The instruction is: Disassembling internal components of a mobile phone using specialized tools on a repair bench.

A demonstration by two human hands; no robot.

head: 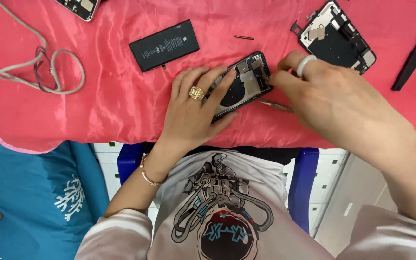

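We press our left hand [191, 108] flat on the opened phone [244, 83], fingers spread over its near end, pinning it to the red cloth [111, 101]. Our right hand [331, 98] pinches at the phone's far corner; what the fingertips grip, we cannot tell. A black battery [164, 45] lies just beyond the phone, tweezers [276, 106] beside it.

Left hand [193, 113]: lies flat on the opened phone [241, 84], fingers spread.
Right hand [331, 98]: fingertips pinch at the phone's upper edge.
Battery [164, 45]: black, just beside the phone on the red cloth [111, 101].
Tweezers [275, 105]: under the right hand.
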